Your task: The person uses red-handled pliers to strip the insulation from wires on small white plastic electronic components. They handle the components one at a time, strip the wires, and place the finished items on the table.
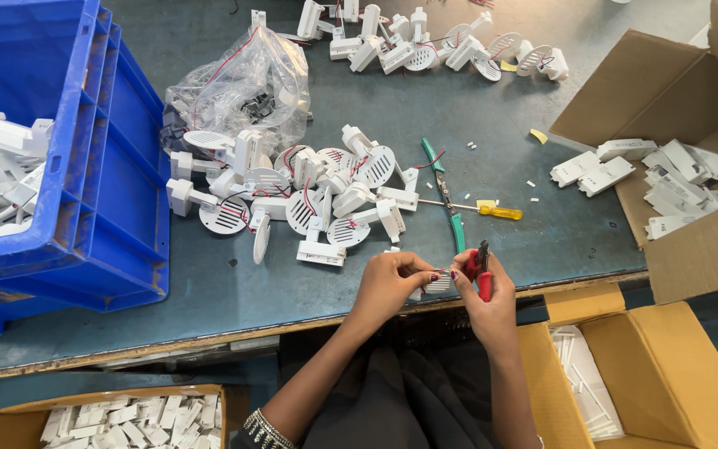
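Note:
My left hand (388, 285) pinches a small white round slotted plastic part (438, 284) with thin red wires at the table's near edge. My right hand (485, 301) grips red-handled cutting pliers (482, 270), their dark jaws up beside the part. Just beyond my hands lies a pile of white slotted plastic parts with red wires (309, 195) on the grey-green table (234, 283).
Green-handled pliers (448, 195) and a yellow-handled screwdriver (496, 212) lie past my right hand. Stacked blue crates (101, 166) stand left, a clear plastic bag (243, 87) behind the pile. Cardboard boxes of white parts: right (691, 241), lower right (650, 374), lower left (10, 420). More parts at the back (434, 46).

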